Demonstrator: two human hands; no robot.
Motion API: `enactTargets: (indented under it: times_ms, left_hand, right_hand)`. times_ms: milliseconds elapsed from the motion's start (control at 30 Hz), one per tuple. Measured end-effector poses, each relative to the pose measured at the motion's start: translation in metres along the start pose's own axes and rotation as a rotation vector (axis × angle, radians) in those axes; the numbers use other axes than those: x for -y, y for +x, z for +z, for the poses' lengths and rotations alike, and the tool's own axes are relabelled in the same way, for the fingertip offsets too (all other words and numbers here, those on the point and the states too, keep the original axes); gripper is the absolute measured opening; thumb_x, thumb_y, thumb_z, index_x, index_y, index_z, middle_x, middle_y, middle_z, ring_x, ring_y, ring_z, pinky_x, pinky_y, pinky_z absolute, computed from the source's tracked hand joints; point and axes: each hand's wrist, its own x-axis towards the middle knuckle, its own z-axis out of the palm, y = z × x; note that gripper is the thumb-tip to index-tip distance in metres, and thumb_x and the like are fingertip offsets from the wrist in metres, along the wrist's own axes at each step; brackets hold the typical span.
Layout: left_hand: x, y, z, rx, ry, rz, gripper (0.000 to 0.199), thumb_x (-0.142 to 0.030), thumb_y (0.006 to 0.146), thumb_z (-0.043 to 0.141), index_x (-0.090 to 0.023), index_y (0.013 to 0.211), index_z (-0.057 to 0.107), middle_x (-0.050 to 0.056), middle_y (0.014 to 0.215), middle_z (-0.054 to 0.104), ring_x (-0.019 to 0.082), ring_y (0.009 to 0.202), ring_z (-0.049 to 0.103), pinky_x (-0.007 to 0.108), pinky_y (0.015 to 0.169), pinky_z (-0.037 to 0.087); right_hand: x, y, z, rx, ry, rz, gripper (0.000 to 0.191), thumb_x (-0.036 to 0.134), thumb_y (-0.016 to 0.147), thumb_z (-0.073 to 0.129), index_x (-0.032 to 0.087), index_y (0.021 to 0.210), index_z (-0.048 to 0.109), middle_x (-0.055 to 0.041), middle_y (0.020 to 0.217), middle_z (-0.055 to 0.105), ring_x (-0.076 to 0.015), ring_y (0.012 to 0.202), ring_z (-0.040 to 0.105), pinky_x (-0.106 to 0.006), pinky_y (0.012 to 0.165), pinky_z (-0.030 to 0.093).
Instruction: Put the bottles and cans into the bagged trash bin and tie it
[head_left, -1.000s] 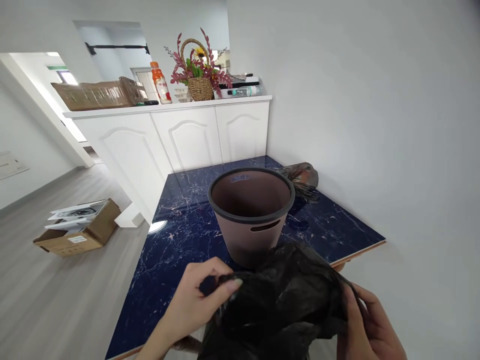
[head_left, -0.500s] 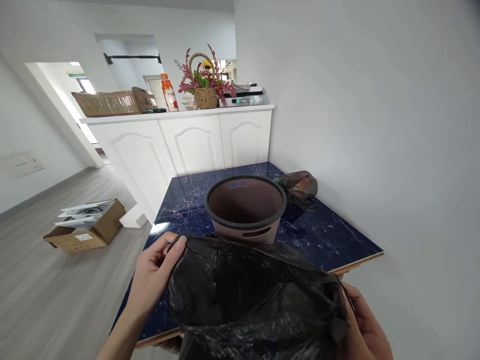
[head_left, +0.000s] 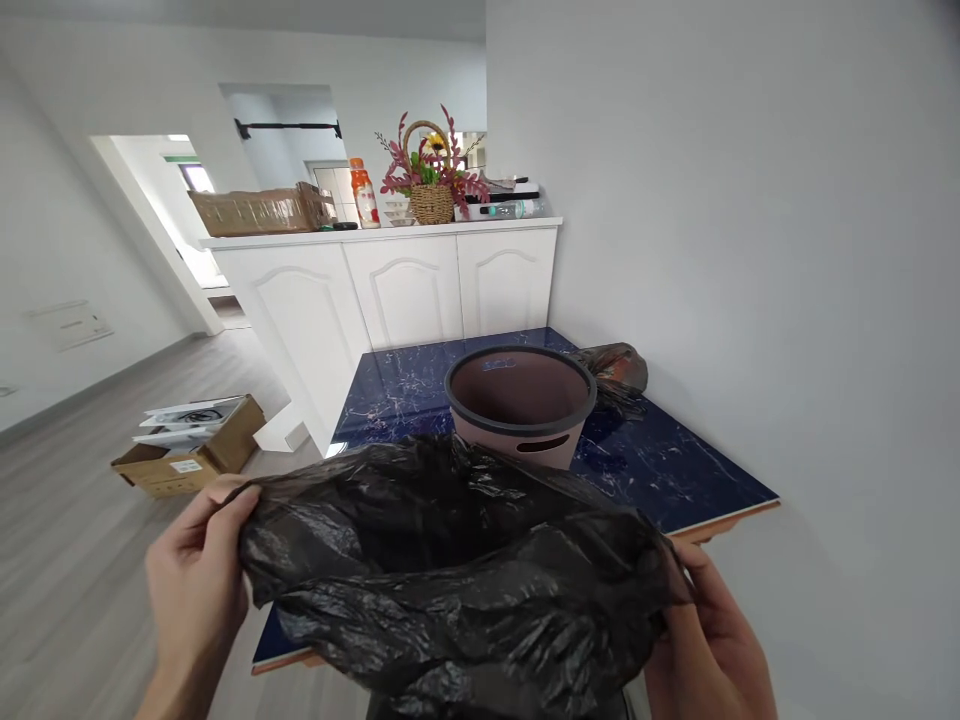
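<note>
A black plastic bag (head_left: 450, 600) is stretched wide between my hands, its mouth open toward the camera. My left hand (head_left: 199, 560) pinches the bag's left edge between thumb and fingers. At the bag's right edge, my right hand (head_left: 712, 630) grips the rim, partly covered by the film. Behind the bag stands a brown bin (head_left: 517, 395) with a dark rim and an oval slot, upright on the blue marbled table (head_left: 397, 385). The bag hides the lower front of the bin.
A tied dark bag (head_left: 622, 370) lies right of the bin near the wall. White cabinets (head_left: 409, 290) beyond carry a flower basket (head_left: 433, 203), an orange bottle (head_left: 364, 195) and a carton (head_left: 255, 212). An open cardboard box (head_left: 225, 450) sits on the floor at left.
My left hand has moved left and slightly down, pulling the bag's mouth wider. The view has shifted a little, so the bin appears farther right.
</note>
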Motion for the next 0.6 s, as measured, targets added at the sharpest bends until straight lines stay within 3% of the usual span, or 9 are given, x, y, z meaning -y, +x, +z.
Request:
enactTargets:
  times_ms: [67,133,200,267,400,500,600]
  left_hand:
    - [0.011,0.009,-0.013,0.034,0.141,0.060,0.030,-0.050,0.072,0.067,-0.021,0.074,0.058,0.003,0.092,0.070,0.024,0.090,0.063,0.033,0.086,0.051]
    - [0.015,0.015,-0.019,0.074,0.367,0.198,0.033,-0.052,0.069,0.066,-0.022,0.082,0.061,0.009,0.099,0.071,0.035,0.102,0.064,0.051,0.103,0.049]
    - [0.011,0.014,-0.018,0.094,0.507,0.359,0.043,-0.054,0.072,0.063,-0.020,0.099,0.065,0.016,0.106,0.070,0.043,0.113,0.062,0.063,0.108,0.045]
    - [-0.001,0.004,-0.011,0.190,0.437,0.459,0.047,-0.055,0.081,0.062,-0.021,0.113,0.066,0.018,0.116,0.071,0.042,0.117,0.063,0.060,0.107,0.049]
    - [-0.042,-0.027,0.011,0.697,0.070,0.407,0.034,-0.054,0.096,0.062,-0.030,0.118,0.073,0.008,0.119,0.076,0.029,0.106,0.071,0.039,0.095,0.059]
    - [-0.067,-0.040,0.027,1.058,-0.082,0.328,0.033,-0.049,0.102,0.059,-0.031,0.124,0.075,0.006,0.117,0.078,0.027,0.105,0.072,0.036,0.094,0.059]
    - [-0.075,-0.040,0.038,1.359,-0.140,0.333,0.028,-0.047,0.102,0.061,-0.026,0.108,0.078,0.004,0.099,0.077,0.023,0.091,0.069,0.031,0.085,0.057]
  right_hand:
    - [0.007,-0.004,0.009,0.007,-0.046,-0.044,0.041,0.060,0.085,0.081,0.025,0.105,0.076,-0.0059,0.102,0.077,-0.0238,0.092,0.072,-0.033,0.081,0.060]
    - [0.012,-0.008,0.015,0.038,-0.084,-0.054,0.042,0.061,0.086,0.079,0.024,0.105,0.076,-0.0065,0.100,0.077,-0.0238,0.091,0.071,-0.032,0.078,0.059]
    - [0.017,-0.010,0.021,0.093,-0.107,-0.041,0.044,0.064,0.087,0.077,0.023,0.105,0.076,-0.0072,0.097,0.076,-0.0227,0.084,0.070,-0.029,0.071,0.059]
    - [0.021,-0.013,0.027,0.156,-0.121,-0.041,0.045,0.065,0.089,0.075,0.023,0.105,0.075,-0.0078,0.094,0.075,-0.0216,0.078,0.069,-0.027,0.064,0.057]
    - [0.031,-0.015,0.041,0.292,-0.225,-0.128,0.037,0.060,0.095,0.070,0.024,0.099,0.074,-0.0062,0.088,0.073,-0.0196,0.075,0.068,-0.023,0.062,0.057]
    - [0.037,-0.015,0.051,0.359,-0.291,-0.207,0.032,0.055,0.097,0.068,0.023,0.099,0.074,-0.0041,0.084,0.071,-0.0183,0.074,0.067,-0.021,0.062,0.056]
    - [0.040,-0.015,0.058,0.384,-0.299,-0.263,0.031,0.052,0.099,0.067,0.023,0.100,0.074,-0.0030,0.083,0.071,-0.0175,0.074,0.067,-0.021,0.063,0.055]
